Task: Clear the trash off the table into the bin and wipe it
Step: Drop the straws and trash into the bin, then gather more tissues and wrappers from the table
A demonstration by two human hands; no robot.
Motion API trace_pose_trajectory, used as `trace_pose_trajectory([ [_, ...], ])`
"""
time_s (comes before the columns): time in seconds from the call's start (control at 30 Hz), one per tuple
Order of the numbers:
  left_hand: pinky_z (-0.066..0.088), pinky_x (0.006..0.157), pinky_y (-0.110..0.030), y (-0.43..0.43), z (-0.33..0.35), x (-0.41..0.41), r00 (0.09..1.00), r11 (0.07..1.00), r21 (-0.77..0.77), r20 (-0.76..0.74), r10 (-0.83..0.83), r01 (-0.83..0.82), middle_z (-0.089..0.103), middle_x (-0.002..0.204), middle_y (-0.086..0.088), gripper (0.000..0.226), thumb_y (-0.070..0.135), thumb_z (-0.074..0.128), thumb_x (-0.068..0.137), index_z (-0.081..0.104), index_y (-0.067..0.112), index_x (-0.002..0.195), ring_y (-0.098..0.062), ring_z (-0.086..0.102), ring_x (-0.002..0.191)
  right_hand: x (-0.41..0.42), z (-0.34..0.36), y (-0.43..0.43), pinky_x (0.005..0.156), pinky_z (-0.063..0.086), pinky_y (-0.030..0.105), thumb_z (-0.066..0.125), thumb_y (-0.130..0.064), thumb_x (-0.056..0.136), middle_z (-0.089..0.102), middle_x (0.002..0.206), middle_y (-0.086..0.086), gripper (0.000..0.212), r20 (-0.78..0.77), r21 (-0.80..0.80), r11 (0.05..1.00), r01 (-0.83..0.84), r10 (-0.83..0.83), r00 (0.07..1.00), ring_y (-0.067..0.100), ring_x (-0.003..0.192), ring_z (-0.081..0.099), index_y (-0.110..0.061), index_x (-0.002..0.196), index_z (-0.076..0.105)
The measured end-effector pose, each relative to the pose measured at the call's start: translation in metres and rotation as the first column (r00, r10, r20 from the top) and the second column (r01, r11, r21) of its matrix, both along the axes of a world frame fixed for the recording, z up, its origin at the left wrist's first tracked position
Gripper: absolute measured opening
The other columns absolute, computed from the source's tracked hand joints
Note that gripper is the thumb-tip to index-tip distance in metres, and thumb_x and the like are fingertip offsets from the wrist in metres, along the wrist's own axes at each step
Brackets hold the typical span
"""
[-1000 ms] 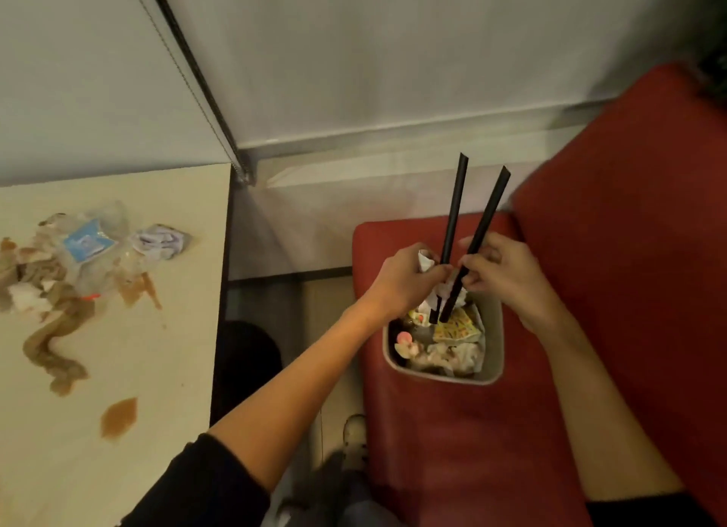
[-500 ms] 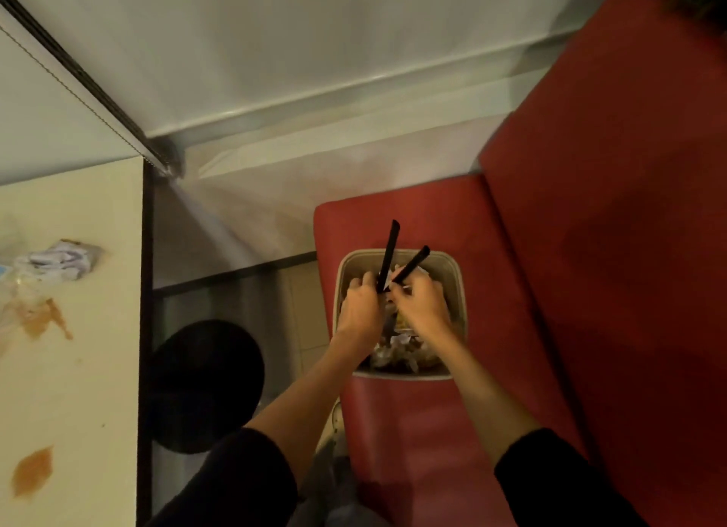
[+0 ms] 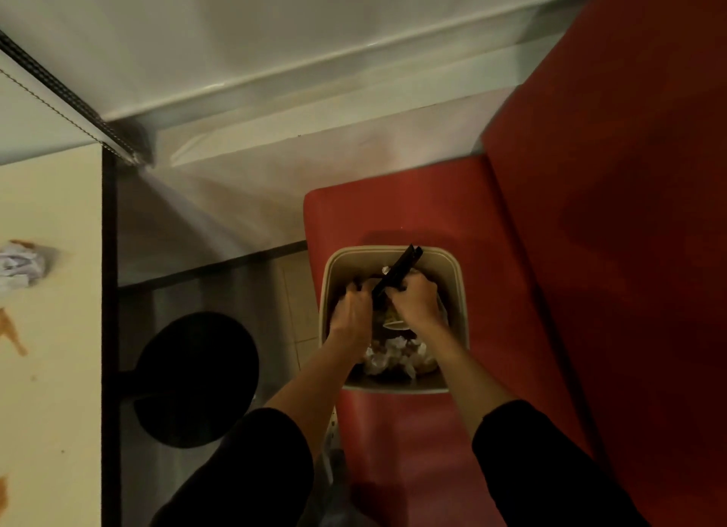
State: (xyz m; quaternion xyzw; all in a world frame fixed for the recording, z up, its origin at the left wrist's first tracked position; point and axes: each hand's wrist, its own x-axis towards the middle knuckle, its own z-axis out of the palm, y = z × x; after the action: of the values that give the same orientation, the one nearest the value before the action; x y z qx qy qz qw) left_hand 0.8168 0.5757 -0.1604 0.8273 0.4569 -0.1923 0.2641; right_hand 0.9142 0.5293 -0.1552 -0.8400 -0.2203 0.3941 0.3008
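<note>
A beige bin (image 3: 456, 274) stands on the red bench seat (image 3: 432, 212), holding crumpled paper (image 3: 389, 355) and wrappers. Both my hands are down inside it. My right hand (image 3: 415, 302) grips a pair of black chopsticks (image 3: 399, 269), whose tips lean toward the bin's far rim. My left hand (image 3: 352, 310) is curled beside them, touching their lower end; what its fingers hold is hidden. The cream table (image 3: 47, 330) at the left edge carries a crumpled tissue (image 3: 19, 267) and brown sauce stains (image 3: 11, 334).
The red backrest (image 3: 609, 212) rises on the right. A black round table base (image 3: 196, 377) sits on the floor between table and bench. A white wall and window blind (image 3: 275, 54) fill the top.
The chopsticks stood tall above the bin and spread apart; now they are pushed low into it and lie together. Both hands sank deeper. The view swung right, so less table shows.
</note>
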Motion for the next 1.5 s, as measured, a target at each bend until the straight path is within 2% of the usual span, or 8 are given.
trace_pose_trajectory([
  [0.17, 0.05, 0.089, -0.039, -0.001, 0.01, 0.005, 0.998, 0.998, 0.057, -0.05, -0.027, 0.03, 0.045, 0.135, -0.012, 0.041, 0.013, 0.049, 0.099, 0.043, 0.015, 0.139, -0.031, 0.058, 0.111, 0.004, 0.007, -0.003, 0.062, 0.042, 0.012, 0.059, -0.014, 0.094, 0.068, 0.113, 0.011, 0.031, -0.004, -0.034, 0.999, -0.015, 0.015, 1.0, 0.023, 0.104, 0.064, -0.01, 0.125, 0.062],
  [0.33, 0.05, 0.084, -0.04, 0.001, 0.028, 0.004, 1.0, 0.997, 0.083, -0.001, -0.009, 0.009, 0.051, 0.126, -0.012, 0.03, 0.02, 0.051, 0.097, 0.053, 0.011, 0.126, -0.032, 0.061, 0.104, 0.006, 0.021, -0.01, 0.083, 0.052, 0.033, 0.059, -0.009, 0.091, 0.069, 0.102, 0.011, 0.02, 0.019, -0.094, 0.995, -0.045, 0.047, 0.999, 0.026, 0.097, 0.064, -0.009, 0.111, 0.065],
  [0.5, 0.049, 0.079, -0.039, 0.009, 0.054, 0.0, 0.994, 0.997, 0.082, 0.108, -0.004, -0.005, 0.051, 0.127, -0.01, 0.03, 0.022, 0.053, 0.095, 0.056, 0.011, 0.122, -0.03, 0.06, 0.105, 0.015, 0.044, -0.02, 0.067, 0.047, 0.022, 0.055, 0.001, 0.087, 0.068, 0.096, 0.006, 0.026, 0.077, -0.101, 0.991, -0.086, 0.094, 0.993, 0.018, 0.084, 0.064, -0.013, 0.106, 0.066],
  [0.63, 0.052, 0.085, -0.044, 0.017, 0.086, -0.008, 0.96, 0.995, 0.097, 0.273, -0.057, 0.032, 0.054, 0.129, -0.009, 0.037, 0.017, 0.052, 0.092, 0.058, 0.016, 0.129, -0.031, 0.056, 0.112, 0.027, 0.091, -0.027, 0.08, 0.047, 0.025, 0.065, 0.001, 0.081, 0.07, 0.103, 0.011, 0.023, 0.173, -0.039, 0.992, -0.122, 0.127, 0.977, 0.021, 0.095, 0.063, -0.008, 0.102, 0.07],
  [0.87, 0.038, 0.109, -0.034, 0.042, 0.146, -0.038, 0.866, 0.985, 0.142, 0.476, -0.152, 0.095, 0.052, 0.141, -0.009, 0.051, 0.014, 0.06, 0.089, 0.05, 0.012, 0.139, -0.026, 0.05, 0.128, 0.021, 0.174, -0.014, 0.072, 0.036, 0.016, 0.065, -0.014, 0.087, 0.065, 0.081, -0.004, 0.016, 0.367, 0.099, 0.949, -0.3, 0.246, 0.897, 0.014, 0.09, 0.062, -0.019, 0.102, 0.069],
  [1.0, 0.035, 0.104, -0.03, 0.064, 0.181, -0.088, 0.845, 0.974, 0.226, 0.525, -0.106, -0.018, 0.054, 0.139, -0.009, 0.048, 0.015, 0.061, 0.092, 0.051, 0.012, 0.138, -0.028, 0.054, 0.124, -0.013, 0.206, 0.018, 0.059, 0.033, 0.001, 0.064, -0.014, 0.088, 0.067, 0.086, -0.002, 0.016, 0.379, 0.158, 0.883, -0.441, 0.359, 0.853, 0.008, 0.081, 0.059, -0.018, 0.102, 0.069],
  [1.27, 0.034, 0.102, -0.023, 0.076, 0.212, -0.239, 0.796, 0.874, 0.286, 0.581, 0.169, -0.394, 0.057, 0.133, -0.012, 0.043, 0.013, 0.062, 0.09, 0.057, 0.01, 0.132, -0.026, 0.055, 0.122, -0.135, 0.217, 0.083, 0.074, 0.041, 0.021, 0.06, -0.015, 0.089, 0.064, 0.087, 0.0, 0.021, 0.351, 0.166, 0.666, -0.728, 0.65, 0.674, 0.016, 0.086, 0.061, -0.016, 0.108, 0.067],
  [1.5, 0.043, 0.091, -0.028, 0.035, 0.203, -0.406, 0.691, 0.717, 0.2, 0.527, 0.495, -0.667, 0.067, 0.117, -0.009, 0.027, 0.014, 0.061, 0.093, 0.064, 0.011, 0.12, -0.024, 0.062, 0.108, -0.28, 0.193, 0.109, 0.071, 0.042, 0.019, 0.056, -0.017, 0.094, 0.064, 0.096, 0.006, 0.02, 0.207, 0.083, 0.344, -0.935, 0.912, 0.354, 0.018, 0.091, 0.061, -0.014, 0.112, 0.064],
])
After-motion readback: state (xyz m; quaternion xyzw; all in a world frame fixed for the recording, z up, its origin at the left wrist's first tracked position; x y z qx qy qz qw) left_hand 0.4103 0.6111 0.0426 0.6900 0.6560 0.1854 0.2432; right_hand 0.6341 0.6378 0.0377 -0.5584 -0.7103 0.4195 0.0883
